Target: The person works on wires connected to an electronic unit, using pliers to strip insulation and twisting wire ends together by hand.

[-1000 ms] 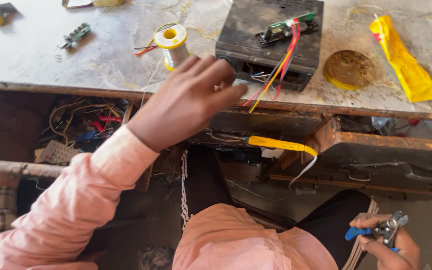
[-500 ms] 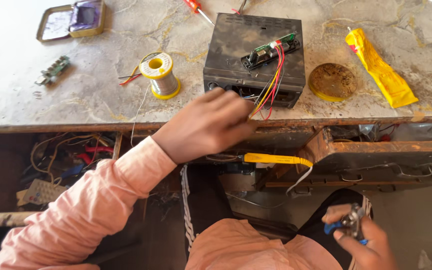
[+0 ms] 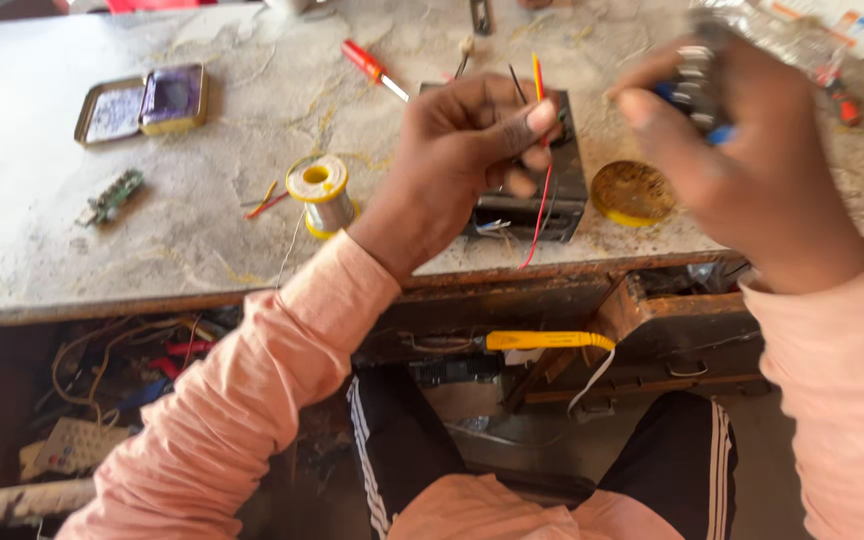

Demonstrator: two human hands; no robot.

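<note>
Left hand (image 3: 472, 150) pinches thin red and yellow wires (image 3: 538, 90) over black box (image 3: 532, 205); right hand (image 3: 742, 140) grips blue-handled tool (image 3: 697, 85) tightly.

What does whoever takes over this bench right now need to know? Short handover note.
Left hand: fingers pinch thin red and yellow wires above the black box.
Right hand: grips a blue-handled metal tool, raised beside the wires.
Table: solder spool, red screwdriver, open tin, round brown disc.
Done: wires lifted, tool in hand. Left: tool not yet on the wires.
</note>
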